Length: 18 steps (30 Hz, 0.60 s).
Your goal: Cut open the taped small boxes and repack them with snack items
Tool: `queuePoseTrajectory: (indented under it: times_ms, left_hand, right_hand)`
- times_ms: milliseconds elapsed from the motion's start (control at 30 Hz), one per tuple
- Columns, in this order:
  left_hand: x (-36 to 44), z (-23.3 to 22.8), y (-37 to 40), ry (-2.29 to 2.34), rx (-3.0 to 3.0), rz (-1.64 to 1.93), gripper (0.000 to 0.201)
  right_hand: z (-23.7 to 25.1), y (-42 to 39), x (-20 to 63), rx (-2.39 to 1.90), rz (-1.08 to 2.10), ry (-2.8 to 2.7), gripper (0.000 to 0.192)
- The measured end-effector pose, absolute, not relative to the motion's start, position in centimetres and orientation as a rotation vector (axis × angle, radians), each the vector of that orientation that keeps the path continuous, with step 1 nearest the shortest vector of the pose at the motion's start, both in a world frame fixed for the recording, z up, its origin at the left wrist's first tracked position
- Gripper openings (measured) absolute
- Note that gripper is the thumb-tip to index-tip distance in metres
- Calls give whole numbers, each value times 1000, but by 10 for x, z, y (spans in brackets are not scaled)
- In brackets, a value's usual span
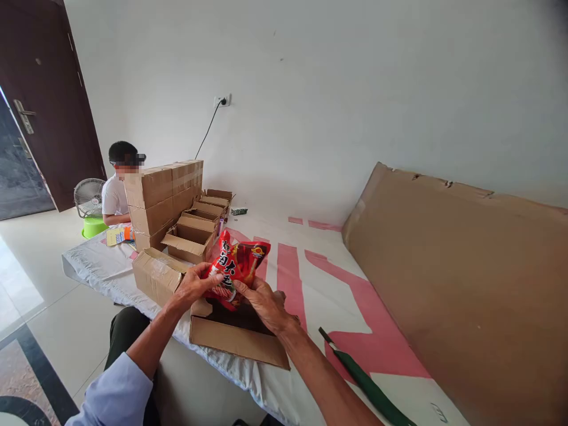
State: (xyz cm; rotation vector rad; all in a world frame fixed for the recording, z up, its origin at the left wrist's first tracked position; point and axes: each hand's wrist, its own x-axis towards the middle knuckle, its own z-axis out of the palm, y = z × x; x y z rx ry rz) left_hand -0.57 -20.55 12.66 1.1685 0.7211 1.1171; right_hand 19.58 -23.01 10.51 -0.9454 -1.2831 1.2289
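Observation:
A shiny red snack packet (242,263) with large dark and white lettering is held up in front of me. My left hand (197,284) grips its left edge, thumb on the front. From the lower right, my right hand (264,302) pinches the packet with its thumb on the front as well. Just beneath both hands lies an open cardboard box (239,342), its near flap folded outward; the inside is dark and mostly hidden. Left of it, close to my left forearm, sits a taped cardboard box (157,275).
Stacked closed cartons (155,204) and a row of open boxes (190,236) stand at the left. Behind the stack sits a person (116,198) near a fan (89,198). A large cardboard sheet (461,272) leans at the right. A dark green folded umbrella-like item (368,381) lies on the cloth.

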Motion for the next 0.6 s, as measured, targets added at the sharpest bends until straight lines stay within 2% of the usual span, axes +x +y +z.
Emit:
queuePoseTrajectory:
  times_ms: [133,233,400,500,600]
  left_hand:
    - [-10,135,-196,695,1203,1108,56]
    - [-7,129,-187,751,1198,1230,48]
    - [7,117,-182,811,1108,1465,48]
    - [12,114,-182,782,1062,1475,49]
    - [11,112,-180,767,1041,1426,52]
  right_hand:
    - [106,-236,188,-889,1405,-1223,47]
    - [108,-236,190,-934,1338,-1230,49]
    - [100,-233,193,-1068,1252,-1273,35]
    - [96,-232,194,-1130,1168,-1265,32]
    - [94,-232,193,-1043,1214,-1241,39]
